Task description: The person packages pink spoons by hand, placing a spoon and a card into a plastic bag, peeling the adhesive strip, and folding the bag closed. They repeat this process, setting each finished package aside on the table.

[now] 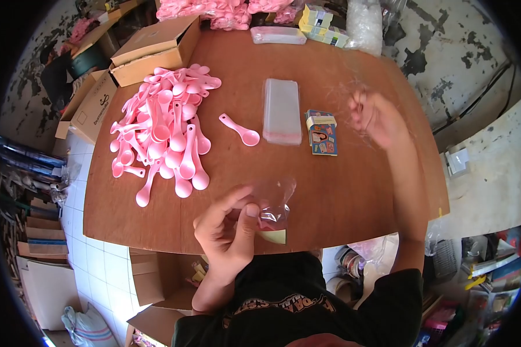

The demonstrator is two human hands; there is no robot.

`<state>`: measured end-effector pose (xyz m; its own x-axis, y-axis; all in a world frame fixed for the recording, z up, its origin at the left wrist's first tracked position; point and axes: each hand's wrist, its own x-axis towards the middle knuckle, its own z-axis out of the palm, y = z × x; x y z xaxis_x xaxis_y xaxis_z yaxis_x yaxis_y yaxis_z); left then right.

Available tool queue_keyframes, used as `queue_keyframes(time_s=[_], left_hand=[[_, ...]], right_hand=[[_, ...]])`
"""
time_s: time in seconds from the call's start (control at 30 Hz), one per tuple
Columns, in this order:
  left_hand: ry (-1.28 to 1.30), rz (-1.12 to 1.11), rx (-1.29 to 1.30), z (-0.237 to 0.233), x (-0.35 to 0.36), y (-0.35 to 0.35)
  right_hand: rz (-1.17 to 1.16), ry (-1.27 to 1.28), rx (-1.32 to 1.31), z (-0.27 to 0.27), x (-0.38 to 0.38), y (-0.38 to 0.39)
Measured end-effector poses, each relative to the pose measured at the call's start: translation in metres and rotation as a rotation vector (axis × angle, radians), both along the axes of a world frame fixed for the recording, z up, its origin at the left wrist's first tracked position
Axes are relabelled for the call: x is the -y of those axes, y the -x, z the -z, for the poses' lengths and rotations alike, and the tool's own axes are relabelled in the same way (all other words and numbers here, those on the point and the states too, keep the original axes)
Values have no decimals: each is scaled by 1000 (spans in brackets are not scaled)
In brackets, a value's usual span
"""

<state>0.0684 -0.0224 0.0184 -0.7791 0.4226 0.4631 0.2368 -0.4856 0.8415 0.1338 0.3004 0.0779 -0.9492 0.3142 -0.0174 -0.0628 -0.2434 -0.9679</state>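
Note:
Near the table's front edge, my left hand (228, 228) pinches a clear plastic bag (276, 202) between thumb and fingers. A pale card edge (274, 236) shows at the bag's lower end. My right hand (376, 118) is raised over the right side, blurred, its fingers curled around something thin and transparent that I cannot make out. To its left lies a banded stack of blue cards (323, 141), beside a stack of clear bags (282, 110). A single pink spoon (240, 129) rests between those bags and a big heap of pink spoons (165, 127).
A cardboard box (156, 49) stands at the table's back left, another (90, 107) beside the table. Along the back edge are a clear packet (278, 35), banded card stacks (323, 26), pink bundles (214, 13) and a plastic roll (364, 26). Someone in dark clothing (58, 75) is at the far left.

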Motion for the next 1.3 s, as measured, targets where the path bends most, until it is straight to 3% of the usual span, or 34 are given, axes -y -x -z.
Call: queue_keyframes(time_s=[0.07, 0.13, 0.17, 0.23, 0.37, 0.43, 0.47, 0.53, 0.57, 0.63, 0.67, 0.73, 0.87, 0.93, 1.03, 1.1, 1.13, 1.2, 1.27, 1.3], left_hand=[[15, 32, 10, 2, 3, 1], [59, 31, -12, 0, 3, 3], [54, 27, -17, 0, 4, 3], [114, 21, 4, -1, 3, 4], [106, 11, 4, 4, 0, 10], [174, 2, -60, 4, -1, 13], [176, 0, -63, 3, -1, 14], [185, -12, -51, 1, -1, 17], [188, -13, -49, 1, -1, 18], [147, -32, 0, 2, -1, 21], [149, -28, 5, 3, -1, 22], [160, -24, 34, 3, -1, 23], [156, -41, 30, 7, -5, 25], [163, -71, -35, 7, -9, 24], [195, -74, -9, 0, -13, 21], [207, -50, 22, -4, -15, 17], [213, -50, 23, -4, -18, 16], [119, -78, -39, -1, -23, 14], [106, 15, -26, 6, -18, 16], [-26, 7, -37, 5, -19, 18]], right_hand=[[11, -313, 106, 4, -57, 20], [203, -700, 322, 22, -113, 39], [202, -705, 315, 30, -131, 46], [652, -1488, 400, 43, -157, 61], [837, -1632, 434, 72, -182, 92], [648, -1782, 449, 87, -184, 101], [650, -1779, 446, 97, -194, 109], [258, -1772, 543, 115, -226, 121], [254, -1770, 543, 119, -234, 120], [294, -1411, 343, 110, -232, 114], [293, -1409, 351, 104, -230, 111], [517, -1561, 270, 74, -207, 101], [677, -1546, 178, 25, -133, 81], [486, -1263, -69, 15, -91, 70], [-37, -906, 6, -15, 29, 34], [-265, -947, -199, -19, 88, 19], [-265, -942, -199, -11, 111, 12], [-209, -645, -77, -1, 143, 3], [-136, -682, -120, -8, 147, -5], [-68, -725, -165, -12, 147, -8]])
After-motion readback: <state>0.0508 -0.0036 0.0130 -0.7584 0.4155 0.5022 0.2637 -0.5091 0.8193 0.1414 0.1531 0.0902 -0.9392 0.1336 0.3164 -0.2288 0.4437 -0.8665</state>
